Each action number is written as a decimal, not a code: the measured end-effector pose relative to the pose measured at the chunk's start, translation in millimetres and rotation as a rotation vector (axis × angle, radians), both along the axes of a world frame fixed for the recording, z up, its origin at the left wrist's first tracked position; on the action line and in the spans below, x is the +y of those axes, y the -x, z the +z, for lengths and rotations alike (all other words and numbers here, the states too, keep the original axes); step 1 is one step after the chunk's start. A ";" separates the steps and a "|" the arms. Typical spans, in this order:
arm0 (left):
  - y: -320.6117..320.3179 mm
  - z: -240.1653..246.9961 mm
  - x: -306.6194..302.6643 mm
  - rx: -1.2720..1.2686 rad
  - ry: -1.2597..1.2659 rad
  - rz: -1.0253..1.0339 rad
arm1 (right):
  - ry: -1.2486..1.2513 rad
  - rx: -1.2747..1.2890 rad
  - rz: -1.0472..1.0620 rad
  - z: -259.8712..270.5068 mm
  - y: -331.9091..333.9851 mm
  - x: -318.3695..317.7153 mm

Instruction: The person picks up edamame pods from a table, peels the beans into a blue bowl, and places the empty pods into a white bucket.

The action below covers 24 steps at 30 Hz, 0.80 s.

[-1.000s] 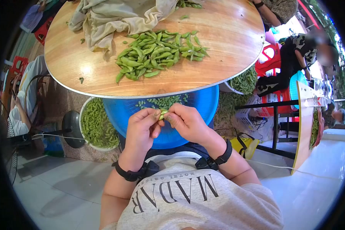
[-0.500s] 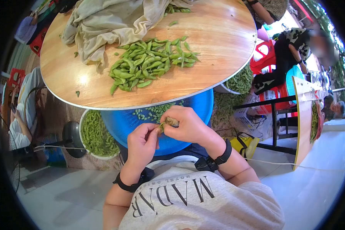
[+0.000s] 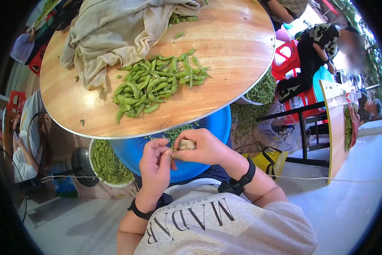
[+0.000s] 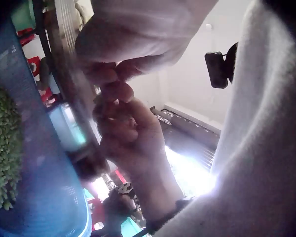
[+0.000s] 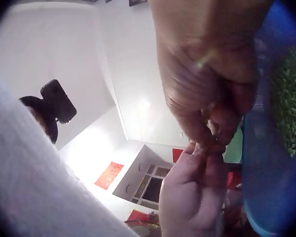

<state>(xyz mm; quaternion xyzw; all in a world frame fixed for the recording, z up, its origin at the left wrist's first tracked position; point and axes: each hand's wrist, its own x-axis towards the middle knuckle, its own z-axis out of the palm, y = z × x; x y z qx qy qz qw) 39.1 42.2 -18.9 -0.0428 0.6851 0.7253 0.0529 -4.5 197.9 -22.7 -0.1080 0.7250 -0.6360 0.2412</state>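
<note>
Ahead of me, far side of the bench: rumpled beige cloth, heaped. To my right: yellow bag with black handles, on the floor; beyond it, a black-framed table. Farther off, red plastic chair near a person in a black-and-white patterned top; turquoise basin close by. To my left: dark round pan; wire fan guard at the edge of view.

Glossy wood tabletop — plastic basin
</note>
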 end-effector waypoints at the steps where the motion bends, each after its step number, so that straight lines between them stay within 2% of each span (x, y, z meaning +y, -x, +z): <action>1: -1.2 -4.4 0.7 0.041 0.052 -0.012 | 0.004 -0.022 0.015 -0.2 1.6 1.0; 6: -3.8 -15.6 2.5 0.182 0.322 -0.045 | -0.191 0.041 0.055 4.2 3.2 -2.4; 7: -3.5 -13.0 2.6 0.146 0.312 -0.024 | -0.227 0.073 0.064 6.4 4.4 -3.1; 10: -4.4 -20.8 -16.2 0.295 0.546 0.092 | -0.461 0.471 0.146 7.0 7.1 4.2; 11: -7.0 -18.1 -32.3 0.218 0.635 0.108 | -0.489 0.511 0.206 13.4 12.4 9.4; 12: -7.9 -13.5 -44.4 0.158 0.539 0.183 | -0.518 0.549 0.268 25.7 20.3 16.7; 13: -11.3 -16.0 -63.4 0.079 0.590 0.262 | -0.547 0.587 0.334 36.2 30.7 24.4; 14: -12.3 -16.8 -80.8 0.080 0.663 0.351 | -0.541 0.670 0.270 42.7 46.3 31.8; 15: -14.9 -13.8 -98.3 -0.031 0.773 0.439 | -0.542 0.729 0.119 55.7 63.5 33.6; 17: -23.6 -41.2 -149.4 0.190 1.066 0.450 | -0.653 0.827 -0.050 64.3 111.5 29.6; 19: -29.4 -43.3 -163.4 0.076 1.267 0.468 | -0.754 0.861 -0.090 54.2 151.6 23.1; 20: -31.5 -44.0 -168.1 0.017 1.365 0.477 | -0.825 0.844 -0.020 48.3 165.5 19.5; 22: -28.4 -35.1 -163.0 0.000 1.230 0.500 | -0.968 0.808 0.118 38.5 183.6 13.3; 24: -23.1 -18.1 -141.5 0.014 1.026 0.520 | -0.918 0.892 -0.004 35.9 186.4 16.2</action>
